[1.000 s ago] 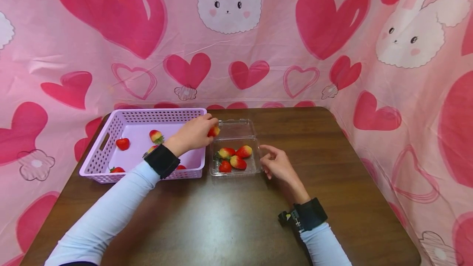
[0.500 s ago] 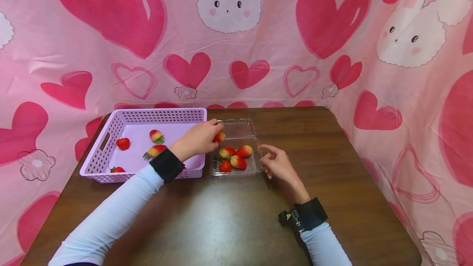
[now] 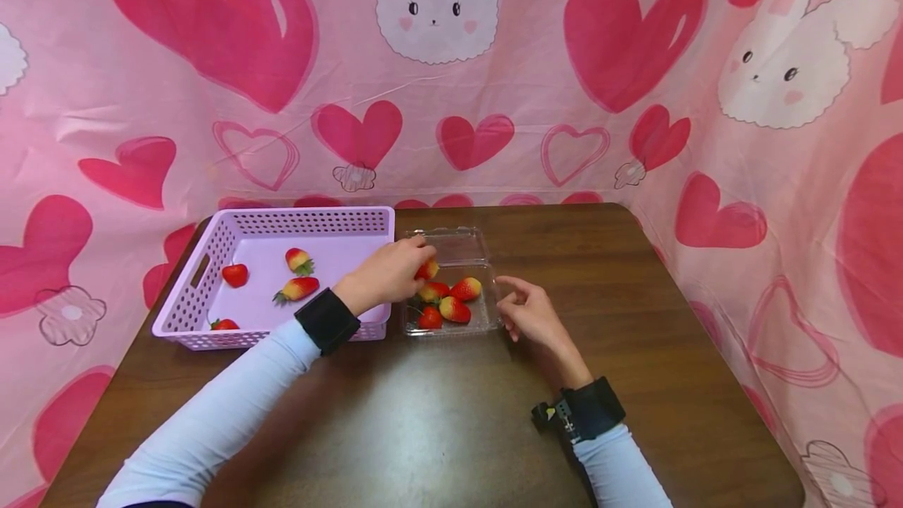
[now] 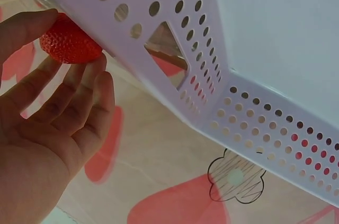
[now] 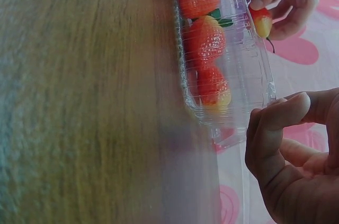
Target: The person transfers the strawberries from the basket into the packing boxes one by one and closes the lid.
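Note:
My left hand (image 3: pixel 395 269) pinches a red and yellow strawberry (image 3: pixel 427 268) between thumb and fingertips, above the back left of a clear plastic clamshell box (image 3: pixel 484 322). The left wrist view shows this strawberry (image 4: pixel 69 41) red and dimpled, beside the basket's outer wall; a thin stem hangs from it in the right wrist view. Several strawberries (image 3: pixel 455 310) lie inside the box, whose lid (image 3: pixel 451 245) is folded back. At the box's right side my right hand (image 3: pixel 532 320) grips the rim between thumb and curled index finger (image 5: pixel 265 123).
A lilac basket (image 3: pixel 317 212) with perforated walls stands left of the box, close to it. Several strawberries lie in it, one (image 3: pixel 234 275) near its left wall. Behind the brown table (image 3: pixel 564 249) hangs a pink cloth (image 3: pixel 522 85) with hearts and rabbits.
My left hand has carried the strawberry rightward and slightly toward me, from the basket's right edge to over the box. The right hand keeps its place at the rim.

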`<control>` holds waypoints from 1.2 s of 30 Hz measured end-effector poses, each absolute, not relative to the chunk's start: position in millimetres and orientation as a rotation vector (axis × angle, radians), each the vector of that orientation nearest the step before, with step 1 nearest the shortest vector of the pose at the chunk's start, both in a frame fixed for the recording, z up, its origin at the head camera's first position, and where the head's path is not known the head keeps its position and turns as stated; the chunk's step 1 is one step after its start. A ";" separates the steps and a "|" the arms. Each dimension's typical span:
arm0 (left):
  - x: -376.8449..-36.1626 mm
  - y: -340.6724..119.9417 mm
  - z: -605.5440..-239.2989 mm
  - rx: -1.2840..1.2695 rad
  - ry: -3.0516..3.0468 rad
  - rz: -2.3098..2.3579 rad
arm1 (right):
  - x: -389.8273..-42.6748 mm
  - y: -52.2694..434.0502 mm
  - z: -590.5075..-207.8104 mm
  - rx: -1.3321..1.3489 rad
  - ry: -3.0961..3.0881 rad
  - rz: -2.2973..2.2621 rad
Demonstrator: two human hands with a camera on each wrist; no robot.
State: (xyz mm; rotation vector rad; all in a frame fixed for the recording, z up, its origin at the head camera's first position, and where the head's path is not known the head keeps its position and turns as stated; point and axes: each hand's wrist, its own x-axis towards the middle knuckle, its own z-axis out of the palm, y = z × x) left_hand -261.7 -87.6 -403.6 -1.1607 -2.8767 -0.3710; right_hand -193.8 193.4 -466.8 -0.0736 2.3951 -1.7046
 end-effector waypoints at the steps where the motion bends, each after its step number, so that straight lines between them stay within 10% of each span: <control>1: -261.0 -86.9 -404.2 -1.168 -2.869 -0.367 | -193.5 193.5 -466.1 -0.073 2.391 -1.703; 36: -238.2 -45.3 -416.6 -1.205 -2.940 -0.370 | -197.1 195.4 -476.1 -0.082 2.416 -1.731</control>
